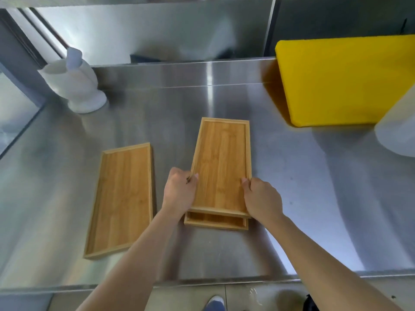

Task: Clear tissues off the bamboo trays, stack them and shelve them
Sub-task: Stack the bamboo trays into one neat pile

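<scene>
An upper bamboo tray [221,162] lies in the middle of the steel counter on top of a lower bamboo tray [215,222], shifted away from me so the lower one's near end shows. My left hand [179,191] grips the upper tray's left rim and my right hand [261,197] grips its right rim, thumbs on top. A third bamboo tray [122,198] lies flat by itself to the left. I see no tissue on any tray.
A white pot with a pale object inside [76,81] stands at the back left. A yellow board [343,79] leans at the back right, with a translucent white container [397,131] at the right edge. The counter's front edge [202,282] runs below my forearms.
</scene>
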`<state>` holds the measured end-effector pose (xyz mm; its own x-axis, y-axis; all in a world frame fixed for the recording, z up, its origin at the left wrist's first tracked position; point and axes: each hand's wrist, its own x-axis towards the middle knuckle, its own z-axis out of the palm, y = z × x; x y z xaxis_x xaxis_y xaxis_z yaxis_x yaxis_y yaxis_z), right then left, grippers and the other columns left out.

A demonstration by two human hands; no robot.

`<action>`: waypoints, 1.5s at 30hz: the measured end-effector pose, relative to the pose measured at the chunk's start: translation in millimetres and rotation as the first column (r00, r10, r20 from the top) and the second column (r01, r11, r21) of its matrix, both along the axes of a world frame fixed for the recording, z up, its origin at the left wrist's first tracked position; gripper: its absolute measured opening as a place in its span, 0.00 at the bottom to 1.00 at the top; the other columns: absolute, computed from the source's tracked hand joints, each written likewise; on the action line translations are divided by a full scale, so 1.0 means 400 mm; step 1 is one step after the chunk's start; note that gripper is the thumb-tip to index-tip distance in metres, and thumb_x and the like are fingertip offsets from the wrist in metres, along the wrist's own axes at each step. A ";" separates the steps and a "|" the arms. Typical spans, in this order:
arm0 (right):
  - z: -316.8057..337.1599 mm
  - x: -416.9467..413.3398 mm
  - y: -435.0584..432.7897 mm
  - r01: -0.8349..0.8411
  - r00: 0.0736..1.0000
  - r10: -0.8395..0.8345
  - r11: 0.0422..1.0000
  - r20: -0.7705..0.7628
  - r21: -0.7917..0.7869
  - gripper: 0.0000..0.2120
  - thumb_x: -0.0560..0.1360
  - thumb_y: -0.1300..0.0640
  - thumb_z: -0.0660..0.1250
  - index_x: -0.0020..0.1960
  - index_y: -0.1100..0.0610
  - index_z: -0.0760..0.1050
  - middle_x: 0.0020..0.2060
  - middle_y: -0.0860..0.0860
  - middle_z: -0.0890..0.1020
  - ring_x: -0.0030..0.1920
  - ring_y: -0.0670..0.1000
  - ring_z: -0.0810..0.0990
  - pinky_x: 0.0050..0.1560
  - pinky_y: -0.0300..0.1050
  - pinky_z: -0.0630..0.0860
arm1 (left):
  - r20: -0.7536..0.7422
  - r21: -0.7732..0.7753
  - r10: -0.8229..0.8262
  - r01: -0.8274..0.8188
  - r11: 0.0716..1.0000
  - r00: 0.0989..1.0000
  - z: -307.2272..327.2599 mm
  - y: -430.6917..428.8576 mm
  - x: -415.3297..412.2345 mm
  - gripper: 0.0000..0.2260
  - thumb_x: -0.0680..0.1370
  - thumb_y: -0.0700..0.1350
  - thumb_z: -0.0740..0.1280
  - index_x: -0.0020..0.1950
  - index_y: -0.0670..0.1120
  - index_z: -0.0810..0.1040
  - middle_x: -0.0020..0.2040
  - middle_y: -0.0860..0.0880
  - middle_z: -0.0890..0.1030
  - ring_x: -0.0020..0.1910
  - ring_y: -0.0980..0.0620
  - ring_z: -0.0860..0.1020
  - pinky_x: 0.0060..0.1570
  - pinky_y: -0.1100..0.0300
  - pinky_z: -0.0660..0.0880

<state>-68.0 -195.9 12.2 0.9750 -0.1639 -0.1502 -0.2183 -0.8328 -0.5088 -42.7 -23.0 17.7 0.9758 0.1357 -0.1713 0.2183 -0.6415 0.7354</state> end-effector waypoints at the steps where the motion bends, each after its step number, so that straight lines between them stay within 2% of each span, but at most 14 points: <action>1: -0.005 -0.002 0.010 -0.004 1.000 0.003 1.000 -0.005 -0.028 0.20 0.81 0.50 0.47 0.34 0.56 0.64 0.27 0.47 0.67 0.35 0.52 0.71 0.38 0.44 0.65 | -0.008 0.004 0.009 -0.009 1.000 1.000 -0.010 0.007 -0.001 0.18 0.81 0.44 0.60 0.32 0.41 0.67 0.43 0.48 0.68 0.29 0.57 0.66 0.27 0.66 0.64; 3: -0.014 -0.010 0.026 -0.003 1.000 0.002 0.995 -0.005 -0.100 0.19 0.81 0.49 0.46 0.40 0.59 0.68 0.30 0.49 0.71 0.35 0.52 0.71 0.37 0.44 0.66 | -0.009 -0.006 0.000 0.000 1.000 1.000 -0.029 0.016 -0.006 0.16 0.81 0.44 0.59 0.34 0.40 0.69 0.49 0.46 0.67 0.33 0.58 0.67 0.33 0.66 0.62; 8: -0.037 -0.030 0.040 0.016 0.999 -0.007 0.978 0.045 -0.209 0.21 0.81 0.50 0.46 0.45 0.62 0.72 0.26 0.49 0.69 0.31 0.53 0.72 0.33 0.45 0.67 | 0.007 -0.040 -0.007 0.008 0.999 1.000 -0.048 0.022 -0.019 0.13 0.81 0.44 0.59 0.41 0.37 0.73 0.51 0.45 0.68 0.39 0.52 0.69 0.36 0.70 0.62; 10: -0.038 -0.035 0.041 0.026 0.999 -0.016 0.975 0.048 -0.222 0.20 0.81 0.51 0.47 0.46 0.63 0.72 0.29 0.52 0.74 0.30 0.53 0.71 0.33 0.45 0.65 | -0.002 -0.032 -0.017 0.017 0.999 1.000 -0.053 0.023 -0.020 0.14 0.81 0.44 0.59 0.46 0.34 0.75 0.51 0.46 0.68 0.41 0.52 0.70 0.42 0.65 0.64; 12: -0.038 -0.041 0.046 0.034 0.999 -0.022 0.968 0.050 -0.250 0.19 0.81 0.52 0.47 0.48 0.63 0.71 0.31 0.53 0.74 0.31 0.54 0.71 0.33 0.45 0.65 | -0.015 -0.032 -0.021 0.020 0.999 1.000 -0.055 0.022 -0.021 0.15 0.81 0.44 0.59 0.48 0.32 0.76 0.51 0.47 0.67 0.41 0.52 0.69 0.44 0.63 0.65; 15: -0.044 -0.050 0.046 0.051 0.998 -0.044 0.966 0.033 -0.255 0.18 0.81 0.52 0.48 0.51 0.63 0.70 0.31 0.52 0.72 0.29 0.53 0.70 0.32 0.44 0.65 | -0.017 -0.041 -0.018 0.017 0.999 1.000 -0.055 0.017 -0.025 0.15 0.81 0.44 0.59 0.48 0.33 0.76 0.52 0.47 0.67 0.41 0.52 0.70 0.44 0.63 0.65; 18: -0.042 -0.056 0.032 0.065 0.998 -0.061 0.961 0.026 -0.269 0.15 0.81 0.52 0.49 0.52 0.62 0.68 0.26 0.47 0.66 0.24 0.48 0.64 0.25 0.41 0.57 | -0.009 -0.052 -0.023 0.023 0.998 1.000 -0.053 0.005 -0.033 0.13 0.81 0.44 0.59 0.41 0.38 0.73 0.54 0.44 0.70 0.35 0.53 0.69 0.41 0.62 0.66; 20: -0.036 -0.057 0.018 0.060 0.998 -0.056 0.955 0.020 -0.291 0.15 0.81 0.52 0.49 0.52 0.62 0.67 0.25 0.47 0.65 0.24 0.47 0.64 0.25 0.40 0.57 | -0.004 -0.064 -0.022 0.021 0.998 1.000 -0.053 -0.006 -0.039 0.12 0.81 0.44 0.59 0.39 0.40 0.70 0.55 0.44 0.70 0.33 0.56 0.68 0.40 0.62 0.67; 25: -0.026 -0.048 -0.015 0.001 1.000 -0.005 0.958 -0.016 -0.287 0.15 0.81 0.51 0.49 0.53 0.62 0.67 0.28 0.49 0.69 0.32 0.54 0.71 0.32 0.45 0.65 | 0.003 -0.051 -0.014 0.014 0.999 1.000 -0.061 -0.029 -0.054 0.12 0.81 0.43 0.58 0.52 0.35 0.75 0.58 0.44 0.69 0.34 0.55 0.69 0.41 0.63 0.69; 28: -0.026 -0.041 -0.025 -0.036 0.999 0.030 0.955 -0.024 -0.295 0.16 0.81 0.50 0.50 0.53 0.62 0.67 0.32 0.51 0.72 0.32 0.54 0.71 0.34 0.45 0.66 | 0.011 -0.012 -0.018 0.018 1.000 1.000 -0.067 -0.031 -0.068 0.12 0.81 0.43 0.58 0.52 0.35 0.75 0.56 0.44 0.69 0.30 0.56 0.68 0.37 0.63 0.68; 32: -0.040 -0.039 -0.014 -0.044 0.999 0.041 0.964 -0.016 -0.263 0.16 0.81 0.50 0.50 0.53 0.62 0.68 0.34 0.53 0.74 0.32 0.54 0.72 0.34 0.45 0.68 | 0.024 0.011 -0.017 0.016 1.000 1.000 -0.076 -0.017 -0.071 0.12 0.81 0.43 0.58 0.52 0.34 0.75 0.55 0.45 0.68 0.33 0.52 0.70 0.39 0.61 0.69; 37: -0.052 -0.037 -0.015 -0.004 1.000 0.008 0.982 0.020 -0.190 0.16 0.80 0.49 0.52 0.53 0.62 0.69 0.39 0.58 0.81 0.34 0.54 0.75 0.36 0.48 0.74 | 0.029 0.023 -0.038 0.038 0.999 0.999 -0.075 -0.008 -0.058 0.14 0.80 0.44 0.60 0.53 0.33 0.75 0.52 0.47 0.68 0.34 0.55 0.68 0.42 0.63 0.68; 41: -0.056 -0.036 -0.023 -0.011 1.000 0.015 0.984 0.019 -0.177 0.17 0.80 0.47 0.52 0.51 0.61 0.69 0.37 0.56 0.80 0.34 0.55 0.75 0.36 0.48 0.73 | 0.031 -0.005 -0.030 0.030 1.000 0.999 -0.081 -0.004 -0.048 0.13 0.80 0.46 0.62 0.51 0.35 0.76 0.52 0.44 0.71 0.40 0.51 0.70 0.44 0.61 0.68; 45: -0.055 -0.050 -0.050 -0.046 0.999 0.046 0.999 -0.012 0.008 0.22 0.77 0.41 0.53 0.54 0.59 0.71 0.36 0.55 0.79 0.38 0.55 0.79 0.38 0.48 0.74 | 0.067 -0.121 -0.050 0.058 0.991 0.996 -0.076 0.021 -0.073 0.17 0.78 0.51 0.63 0.59 0.40 0.77 0.52 0.49 0.72 0.49 0.51 0.74 0.49 0.61 0.68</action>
<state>-87.8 -215.9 -10.0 0.9796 -0.1181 -0.1628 -0.1863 -0.8380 -0.5130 -71.9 -14.5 -12.8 0.9906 0.0642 -0.1208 0.1360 -0.5550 0.8207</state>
